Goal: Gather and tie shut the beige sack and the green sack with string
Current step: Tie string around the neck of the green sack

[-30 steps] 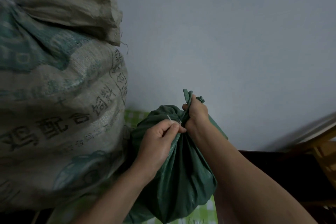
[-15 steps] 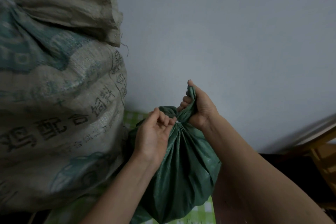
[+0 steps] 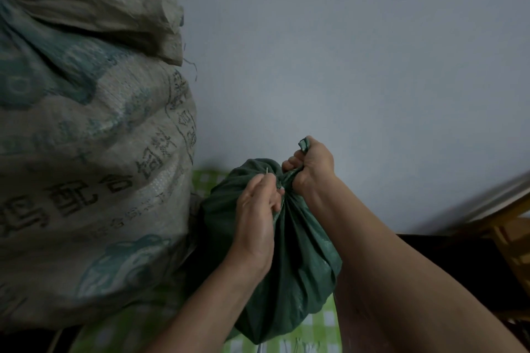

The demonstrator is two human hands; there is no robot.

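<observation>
A small green sack (image 3: pixel 298 272) stands low in the middle on a green checked cloth. My right hand (image 3: pixel 311 165) grips its gathered neck, and the sack's tip sticks out above my fist. My left hand (image 3: pixel 259 206) sits just left of the neck and pinches a thin pale string (image 3: pixel 267 171) whose short end pokes up above my fingers. A big beige woven sack (image 3: pixel 86 166) with teal print and dark characters fills the left side. Its top is bunched; no tie shows on it.
The green checked cloth (image 3: pixel 318 329) covers the surface under both sacks. A plain pale wall (image 3: pixel 358 66) stands close behind. Wooden furniture (image 3: pixel 513 229) and a dark surface lie at the right edge.
My right hand has shifted its grip on the green sack's neck, first up, then slightly down again. My left hand has turned and pulled the string in closer to the neck.
</observation>
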